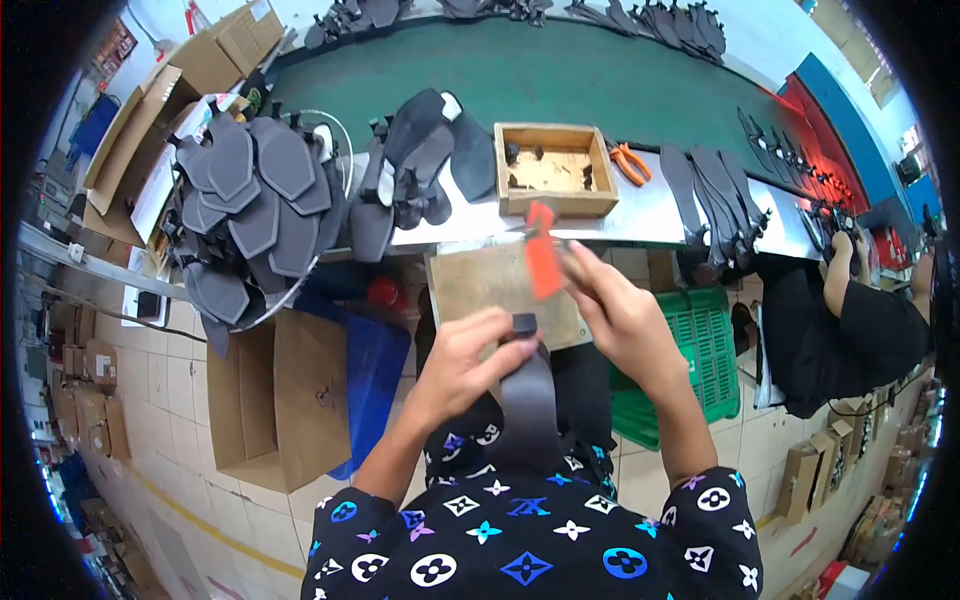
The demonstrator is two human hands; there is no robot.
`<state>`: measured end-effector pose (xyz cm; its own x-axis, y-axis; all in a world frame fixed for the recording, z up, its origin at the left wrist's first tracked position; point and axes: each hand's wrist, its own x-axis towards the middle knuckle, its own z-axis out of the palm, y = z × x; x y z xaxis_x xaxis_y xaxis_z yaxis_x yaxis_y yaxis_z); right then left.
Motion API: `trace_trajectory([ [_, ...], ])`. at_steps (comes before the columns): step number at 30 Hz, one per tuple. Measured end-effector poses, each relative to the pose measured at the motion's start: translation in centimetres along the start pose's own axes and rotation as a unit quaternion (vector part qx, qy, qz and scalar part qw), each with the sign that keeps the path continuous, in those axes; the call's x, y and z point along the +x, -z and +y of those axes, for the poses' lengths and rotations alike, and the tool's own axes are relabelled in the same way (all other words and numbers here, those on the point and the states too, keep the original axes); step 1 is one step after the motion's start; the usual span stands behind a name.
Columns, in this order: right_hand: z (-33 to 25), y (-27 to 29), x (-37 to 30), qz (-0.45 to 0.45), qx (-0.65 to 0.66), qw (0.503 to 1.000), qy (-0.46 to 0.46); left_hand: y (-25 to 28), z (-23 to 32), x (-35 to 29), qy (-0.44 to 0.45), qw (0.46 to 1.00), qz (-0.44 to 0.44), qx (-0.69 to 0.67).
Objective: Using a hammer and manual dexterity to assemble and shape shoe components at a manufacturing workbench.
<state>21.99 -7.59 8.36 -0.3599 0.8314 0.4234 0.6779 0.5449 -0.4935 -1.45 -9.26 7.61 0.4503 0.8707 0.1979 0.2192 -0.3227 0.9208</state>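
Note:
My left hand [465,360] pinches the end of a long dark grey strap-like piece [530,410], where a small black block [525,324] stands up beside my thumb. The piece's lower end runs down toward my lap. In my closed right hand [625,310] is what looks like a red-orange hammer [542,262], its head raised over the wooden board [475,285] and blurred by motion. Most of its handle is hidden in my fingers. The head is a little apart from the black block.
Ahead on the bench stands a wooden box [555,205] with small black pieces, beside orange-handled pliers [630,165]. Grey shoe parts [255,190] pile up at left. A green crate [690,350], a cardboard box [310,400] and a co-worker's arm [838,275] are nearby.

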Motion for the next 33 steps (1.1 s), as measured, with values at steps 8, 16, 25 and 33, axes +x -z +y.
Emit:
trace_trajectory([
  [8,0.1,-1.9,0.6,-0.124,0.009,0.986,0.107,-0.4,6.0,-2.7,0.207,0.933,-0.076,-0.285],
  [16,-4.8,-1.9,-2.0,-0.198,0.699,0.676,-0.121,-0.9,5.5,-3.6,0.153,0.904,-0.169,-0.361],
  [25,-6.7,-2.0,-0.5,-0.118,0.694,0.709,-0.033,-1.4,5.5,-3.9,0.132,0.870,-0.198,-0.432],
  [33,-6.1,-0.7,-0.8,-0.105,0.593,0.798,-0.016,-0.8,5.8,-4.2,0.148,0.897,-0.163,-0.384],
])
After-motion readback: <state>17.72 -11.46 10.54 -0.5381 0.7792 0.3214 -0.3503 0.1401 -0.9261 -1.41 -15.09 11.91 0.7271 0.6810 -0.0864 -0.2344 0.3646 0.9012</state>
